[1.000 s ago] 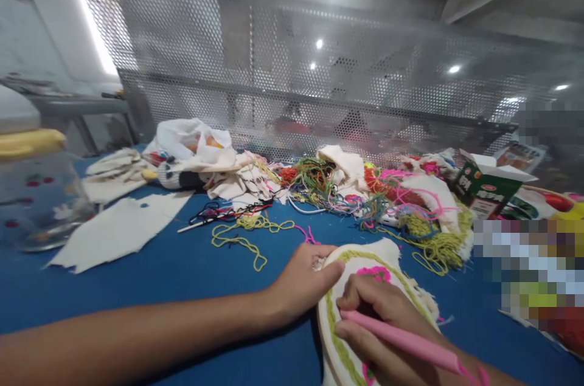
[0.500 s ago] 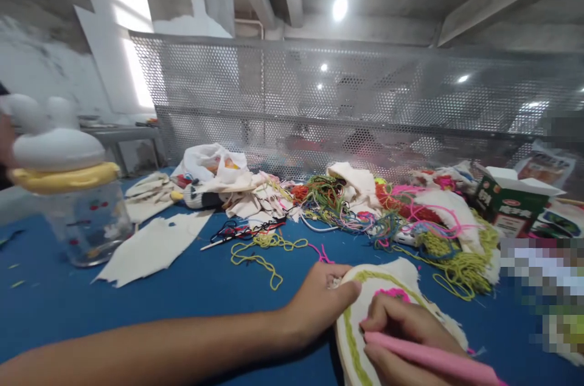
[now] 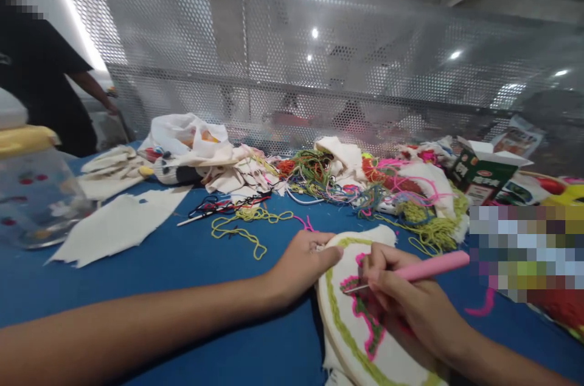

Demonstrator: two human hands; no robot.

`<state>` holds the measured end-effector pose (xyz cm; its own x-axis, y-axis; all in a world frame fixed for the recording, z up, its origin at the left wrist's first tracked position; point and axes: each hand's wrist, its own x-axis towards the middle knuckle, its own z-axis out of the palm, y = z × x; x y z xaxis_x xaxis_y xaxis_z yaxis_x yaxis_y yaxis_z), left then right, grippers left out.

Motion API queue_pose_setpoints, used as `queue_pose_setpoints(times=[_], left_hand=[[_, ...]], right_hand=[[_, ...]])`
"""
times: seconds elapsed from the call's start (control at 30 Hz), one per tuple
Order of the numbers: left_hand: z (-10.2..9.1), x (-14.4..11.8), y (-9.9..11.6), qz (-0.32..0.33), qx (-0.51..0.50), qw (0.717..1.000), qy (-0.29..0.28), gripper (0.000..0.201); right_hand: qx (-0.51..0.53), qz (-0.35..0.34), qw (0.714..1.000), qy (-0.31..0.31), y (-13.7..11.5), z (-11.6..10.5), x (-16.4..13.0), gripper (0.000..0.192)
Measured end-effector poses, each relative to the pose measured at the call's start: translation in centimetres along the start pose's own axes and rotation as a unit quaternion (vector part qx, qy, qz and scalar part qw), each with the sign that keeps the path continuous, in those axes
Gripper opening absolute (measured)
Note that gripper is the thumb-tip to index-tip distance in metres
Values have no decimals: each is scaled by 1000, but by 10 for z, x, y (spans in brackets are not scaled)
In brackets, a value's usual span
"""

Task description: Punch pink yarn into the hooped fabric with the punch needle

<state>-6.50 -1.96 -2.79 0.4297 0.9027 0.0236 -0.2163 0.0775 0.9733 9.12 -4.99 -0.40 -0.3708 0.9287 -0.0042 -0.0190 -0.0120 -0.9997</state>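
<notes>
My left hand (image 3: 303,267) is closed on the upper left edge of an embroidery hoop (image 3: 325,313), thumb over the rim and fingers partly hidden behind it. Cream cloth fills the hoop, with a yellow-green yarn border and a pink-outlined, dark green motif (image 3: 374,328). Between the thumb and fingers of my right hand (image 3: 406,298) is a punch needle (image 3: 435,265) with a pink handle. Its thin metal tip points left and lies at the motif's left part; whether it pierces the cloth I cannot tell.
Tangled yarn (image 3: 314,170) and cloth scraps lie along a perforated metal screen (image 3: 283,94). A cream cloth piece (image 3: 123,222) and a clear jar (image 3: 41,197) with a yellow rim are at left. A green box (image 3: 486,176) stands right. A person in black (image 3: 41,70) stands far left.
My right hand has turned, so the pink handle now slants up to the right and the metal tip shows. More of the motif is visible. The view has tilted down; a person appears at left.
</notes>
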Motion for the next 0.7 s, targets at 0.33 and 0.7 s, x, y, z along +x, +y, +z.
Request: queue_pose_setpoints(times=[0.33,0.7], left_hand=[[0,-1,3,-13,0,1000,-13,27],[-1,-4,1,12,46,999,-9,26]], right_hand=[[36,-12,999,-4,3,-4,3,26],[-44,-7,999,-16,-3,1,-1,26]])
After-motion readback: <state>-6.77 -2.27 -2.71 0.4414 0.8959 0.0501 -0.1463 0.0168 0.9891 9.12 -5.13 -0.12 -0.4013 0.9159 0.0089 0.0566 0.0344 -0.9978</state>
